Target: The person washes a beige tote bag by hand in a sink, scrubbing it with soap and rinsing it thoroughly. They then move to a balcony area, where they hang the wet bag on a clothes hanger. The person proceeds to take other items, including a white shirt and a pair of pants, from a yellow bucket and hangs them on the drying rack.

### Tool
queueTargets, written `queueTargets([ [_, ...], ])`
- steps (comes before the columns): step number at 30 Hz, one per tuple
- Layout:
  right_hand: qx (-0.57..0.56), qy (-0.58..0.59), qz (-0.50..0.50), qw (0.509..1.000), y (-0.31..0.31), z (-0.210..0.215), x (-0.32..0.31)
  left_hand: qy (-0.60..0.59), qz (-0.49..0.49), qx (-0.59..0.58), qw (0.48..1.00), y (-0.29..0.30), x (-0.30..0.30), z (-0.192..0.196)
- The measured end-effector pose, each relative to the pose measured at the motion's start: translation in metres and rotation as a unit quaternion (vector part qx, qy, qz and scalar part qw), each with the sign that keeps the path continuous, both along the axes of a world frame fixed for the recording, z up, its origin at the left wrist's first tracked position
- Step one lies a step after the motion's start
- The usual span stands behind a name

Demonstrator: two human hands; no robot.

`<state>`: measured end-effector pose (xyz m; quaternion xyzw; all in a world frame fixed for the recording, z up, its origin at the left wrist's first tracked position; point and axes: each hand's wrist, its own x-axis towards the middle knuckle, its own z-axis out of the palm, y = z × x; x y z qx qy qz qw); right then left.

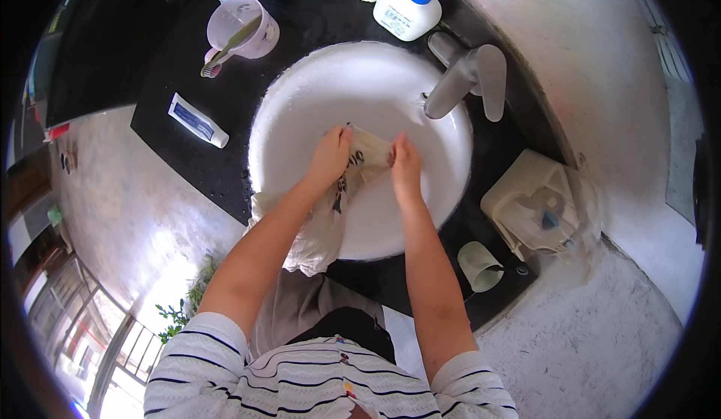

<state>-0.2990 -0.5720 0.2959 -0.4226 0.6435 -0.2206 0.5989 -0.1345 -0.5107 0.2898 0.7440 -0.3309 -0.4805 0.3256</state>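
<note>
A beige cloth item with dark printing [368, 156] is stretched between my two hands over the white round sink [338, 77]. My left hand [330, 156] is closed on its left upper part. My right hand [406, 167] pinches its right end. The rest of the cloth hangs down under my left forearm, bunched over the sink's near left rim. Whether it is a garment or a bag I cannot tell. At the sink's far right stands a grey metal faucet [454, 85], apart from both hands; no water stream shows.
On the black counter [225, 107] lie a toothpaste tube [198, 121] and a pale cup [255, 32] with a toothbrush. A white pump bottle [408, 10] stands behind the sink. At right are a beige plastic container [529, 201] and a tilted greenish cup [479, 266].
</note>
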Motion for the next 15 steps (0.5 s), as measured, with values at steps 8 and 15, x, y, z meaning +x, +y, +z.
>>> queueTargets([
  [8, -0.344, 0.44, 0.342, 0.756, 0.04, -0.043, 0.028, -0.472, -0.242, -0.093, 0.843, -0.004, -0.024, -0.037],
  [15, -0.311, 0.464, 0.408, 0.722, 0.032, -0.027, 0.023, -0.436, -0.254, -0.171, 0.847, -0.002, -0.017, -0.043],
])
